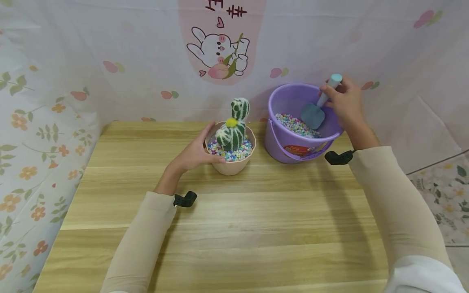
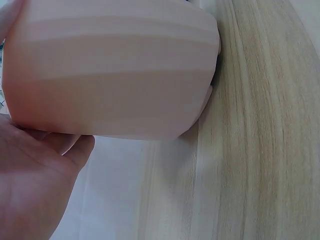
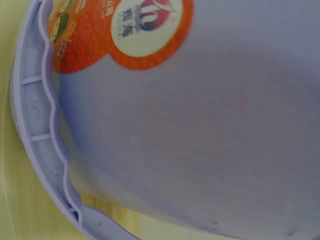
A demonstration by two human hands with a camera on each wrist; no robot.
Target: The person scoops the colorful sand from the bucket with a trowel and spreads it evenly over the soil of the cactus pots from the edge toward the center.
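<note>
Curled round the handle of a blue scoop [image 1: 318, 109], my right hand [image 1: 344, 102] holds its blade down inside the purple bucket [image 1: 282, 140], resting on coloured pebbles. My left hand [image 1: 195, 152] cups the side of the pink pot [image 1: 231, 166], steadying it on the wooden table [image 1: 256, 228]. Pebbles already surround the toy cactus [image 1: 234, 126] nearly to the pot's rim, so I judge little filling remains.

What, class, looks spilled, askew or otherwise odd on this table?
Nothing stands out. The pebbles stay inside the pink pot and the purple bucket, both upright, and no pebbles show on the wooden table.
</note>
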